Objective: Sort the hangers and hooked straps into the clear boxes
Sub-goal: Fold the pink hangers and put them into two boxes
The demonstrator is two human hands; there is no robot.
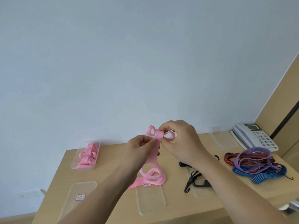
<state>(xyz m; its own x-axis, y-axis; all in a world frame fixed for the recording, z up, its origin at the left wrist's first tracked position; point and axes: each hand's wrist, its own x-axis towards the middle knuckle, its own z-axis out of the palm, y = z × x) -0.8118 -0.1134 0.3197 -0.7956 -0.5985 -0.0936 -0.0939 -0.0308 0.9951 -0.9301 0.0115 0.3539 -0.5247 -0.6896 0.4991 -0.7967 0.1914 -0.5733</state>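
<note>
– Pink hanger (157,136), half rolled, up in the air over the middle of the tabletop (110,159); lower end trailing down to a loose pink heap (153,177) nearer the front edge.
– Gripped how?
– Pinched from both sides. Left hand (139,149) with thumb and fingertips closed on the strap just under the roll; right hand (182,143) curled round the roll's right loop.
– Done so far?
– Only a start, by the look of it. A few rolled pink hangers (87,155) already inside the clear box (81,145) by the far left corner. Nothing else visibly sorted.
– Left to do?
– Plenty, probably. This one to finish and drop in, then the pink heap. Also a tangle of striped hooked straps (258,165), purple, blue and dark red, toward the right edge, in front of a telephone (255,136). Then black hooked straps (196,180), partly hidden under the right forearm, lying over something clear: box or lid, hard to tell. And a second clear box (221,138) at the far edge, no straps visible inside.
– Lids?
– Two off, flat near the front edge: a labelled lid (84,188) toward the left corner, a plain lid (150,202) in the middle.
</note>
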